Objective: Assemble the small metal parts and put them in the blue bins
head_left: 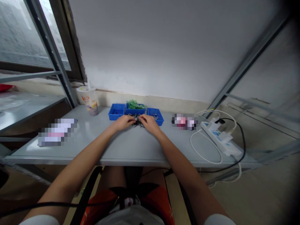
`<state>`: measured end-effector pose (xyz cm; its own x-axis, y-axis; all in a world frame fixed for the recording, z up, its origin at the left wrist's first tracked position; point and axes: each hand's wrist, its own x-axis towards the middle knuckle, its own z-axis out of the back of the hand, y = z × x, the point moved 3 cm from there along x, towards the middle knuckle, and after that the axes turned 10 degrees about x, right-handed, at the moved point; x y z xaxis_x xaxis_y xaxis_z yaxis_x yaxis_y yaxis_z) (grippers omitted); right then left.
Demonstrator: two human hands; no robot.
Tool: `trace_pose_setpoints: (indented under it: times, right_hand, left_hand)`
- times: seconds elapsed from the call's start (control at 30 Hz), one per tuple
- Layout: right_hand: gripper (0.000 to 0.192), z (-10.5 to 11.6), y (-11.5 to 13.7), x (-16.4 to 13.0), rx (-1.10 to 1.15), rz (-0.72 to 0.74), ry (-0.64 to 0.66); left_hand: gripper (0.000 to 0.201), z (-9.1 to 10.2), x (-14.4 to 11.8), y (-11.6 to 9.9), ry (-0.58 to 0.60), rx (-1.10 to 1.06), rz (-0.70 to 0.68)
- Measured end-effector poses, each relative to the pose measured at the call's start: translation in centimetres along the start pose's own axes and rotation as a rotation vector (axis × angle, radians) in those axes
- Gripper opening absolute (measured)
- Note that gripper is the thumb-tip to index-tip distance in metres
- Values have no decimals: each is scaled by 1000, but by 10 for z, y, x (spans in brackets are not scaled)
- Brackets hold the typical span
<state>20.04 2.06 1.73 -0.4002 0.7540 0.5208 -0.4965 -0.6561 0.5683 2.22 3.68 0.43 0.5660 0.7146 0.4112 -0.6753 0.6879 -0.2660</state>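
A small heap of dark metal parts lies on the grey table, just in front of three blue bins. My left hand rests at the heap's left side, fingers curled into the parts. My right hand touches the heap from the right, fingertips pinched among the pieces. Whether either hand holds a single part is too small to tell. The left blue bin looks nearly bare, the middle bin holds green pieces, and the right bin holds small metal bits.
A lidded drink cup stands at the back left. A white power strip with white and black cables lies at the right. Blurred flat objects lie at the left and right of the bins. Metal shelf posts flank the table.
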Motion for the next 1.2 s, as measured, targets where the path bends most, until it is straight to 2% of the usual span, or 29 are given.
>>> trace_pose_setpoints:
  times: [0.17, 0.37, 0.5, 0.6, 0.7, 0.77, 0.87, 0.97, 1.1, 1.2]
  right_hand:
    - [21, 2, -5, 1, -9, -28, -20]
    - [19, 4, -11, 3, -24, -19, -29]
    - [19, -3, -10, 2, -19, -13, 81]
    - [18, -10, -7, -1, 4, -12, 195]
    - [18, -12, -7, -2, 6, -6, 247]
    - [18, -9, -7, -1, -12, -1, 216]
    - [20, 2, -8, 2, -24, 0, 66]
    - [21, 8, -6, 3, -7, 12, -53]
    - [21, 1, 2, 0, 18, 61, -20]
    - [22, -2, 6, -1, 16, 77, -12]
  left_hand:
    - [25, 5, 1, 1, -44, 39, 27]
    - [25, 16, 1, -3, -185, 36, 27]
    - [24, 18, 1, -7, -232, 33, 2]
    - [25, 16, 1, -11, -211, 29, -40]
    - [26, 14, 1, -15, -178, 26, -67]
    - [26, 16, 1, -15, -189, 16, -48]
    - [27, 19, 1, -10, -234, 1, 20]
    - [24, 14, 2, -6, -148, -10, 32]
    - [20, 0, 2, -7, 45, -63, -8]
    - [21, -3, 2, -9, 70, -118, 6]
